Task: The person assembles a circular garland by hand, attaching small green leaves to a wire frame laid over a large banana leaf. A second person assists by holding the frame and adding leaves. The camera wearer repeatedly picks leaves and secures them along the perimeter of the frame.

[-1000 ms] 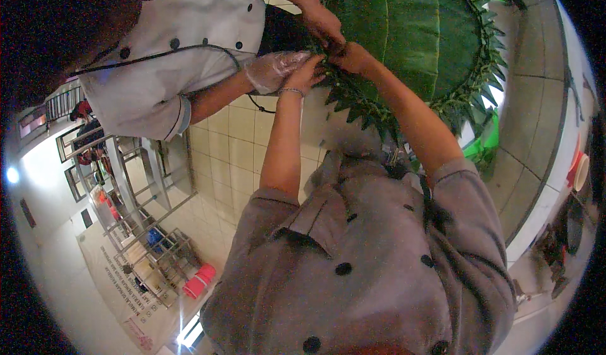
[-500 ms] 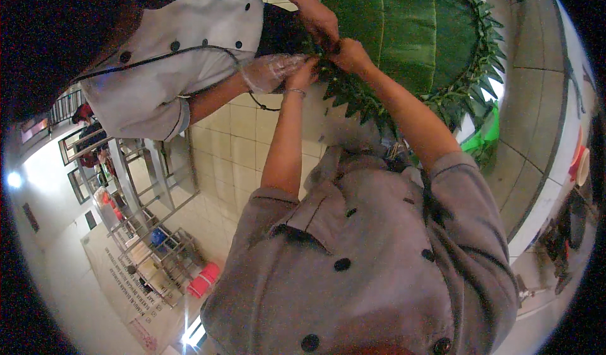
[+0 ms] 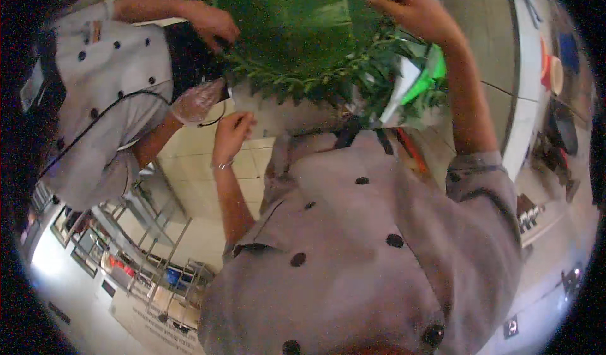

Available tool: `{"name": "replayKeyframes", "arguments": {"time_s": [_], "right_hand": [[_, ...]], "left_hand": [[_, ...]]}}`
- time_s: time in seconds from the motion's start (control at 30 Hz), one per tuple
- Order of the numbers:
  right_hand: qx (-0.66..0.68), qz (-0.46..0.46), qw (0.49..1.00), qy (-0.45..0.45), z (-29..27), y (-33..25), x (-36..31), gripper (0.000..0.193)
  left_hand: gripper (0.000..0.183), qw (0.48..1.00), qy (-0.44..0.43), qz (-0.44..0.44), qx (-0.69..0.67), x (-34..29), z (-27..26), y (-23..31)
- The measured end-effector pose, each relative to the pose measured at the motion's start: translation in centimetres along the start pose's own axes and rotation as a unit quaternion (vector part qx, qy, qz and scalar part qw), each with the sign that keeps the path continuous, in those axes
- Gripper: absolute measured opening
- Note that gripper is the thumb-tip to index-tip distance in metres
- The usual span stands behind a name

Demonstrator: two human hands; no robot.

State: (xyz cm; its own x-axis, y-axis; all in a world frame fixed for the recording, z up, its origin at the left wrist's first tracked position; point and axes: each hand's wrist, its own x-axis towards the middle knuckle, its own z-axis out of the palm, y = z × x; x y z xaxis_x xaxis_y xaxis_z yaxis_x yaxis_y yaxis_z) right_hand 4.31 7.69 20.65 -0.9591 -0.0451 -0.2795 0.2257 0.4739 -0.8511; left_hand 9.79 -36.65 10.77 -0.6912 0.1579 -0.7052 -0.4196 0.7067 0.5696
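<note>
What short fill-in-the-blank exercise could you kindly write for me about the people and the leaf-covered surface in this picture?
1. Between the person's left hand and right hand, the one nearer the green leaf surface is the ____ hand.
2. The person's bracelet is on the ____ wrist.
3. The round buttons on the person's grey jacket are coloured ____.
4. Of the co-worker's hands, the number in a clear glove is ____.

Missing words: right; left; black; one.

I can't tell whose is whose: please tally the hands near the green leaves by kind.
Camera wearer's bare left hand and bare right hand: 2
Bare hand of co-worker in pale buttoned jacket: 1
Co-worker's hand in clear plastic glove: 1
Total: 4
</note>
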Motion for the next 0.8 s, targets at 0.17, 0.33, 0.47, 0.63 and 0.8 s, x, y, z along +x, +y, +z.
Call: {"name": "replayKeyframes", "arguments": {"time_s": [0.17, 0.33, 0.47, 0.63, 0.8], "right_hand": [[-0.011, 0.010, 0.988, 0.151, -7.5, 10.7, -6.8, 0.029], [0.037, 0.070, 0.983, 0.168, -5.1, 14.7, -9.2, 0.027], [0.049, 0.076, 0.986, 0.143, -1.0, 18.5, -8.6, 0.026], [0.052, 0.082, 0.983, 0.156, 2.4, 21.8, -7.4, 0.030], [0.051, 0.079, 0.977, 0.192, 2.4, 23.3, -5.7, 0.035]], "left_hand": [[0.029, 0.990, -0.058, 0.114, 0.065, -1.8, 1.6, 8.4], [0.028, 0.960, -0.085, 0.264, 0.046, 3.1, 8.2, 18.5], [0.031, 0.931, -0.060, 0.346, 0.105, 10.3, 13.4, 21.4], [0.030, 0.924, -0.053, 0.345, 0.158, 16.2, 18.3, 23.2], [0.029, 0.924, -0.067, 0.348, 0.144, 18.9, 21.3, 23.3]]}}
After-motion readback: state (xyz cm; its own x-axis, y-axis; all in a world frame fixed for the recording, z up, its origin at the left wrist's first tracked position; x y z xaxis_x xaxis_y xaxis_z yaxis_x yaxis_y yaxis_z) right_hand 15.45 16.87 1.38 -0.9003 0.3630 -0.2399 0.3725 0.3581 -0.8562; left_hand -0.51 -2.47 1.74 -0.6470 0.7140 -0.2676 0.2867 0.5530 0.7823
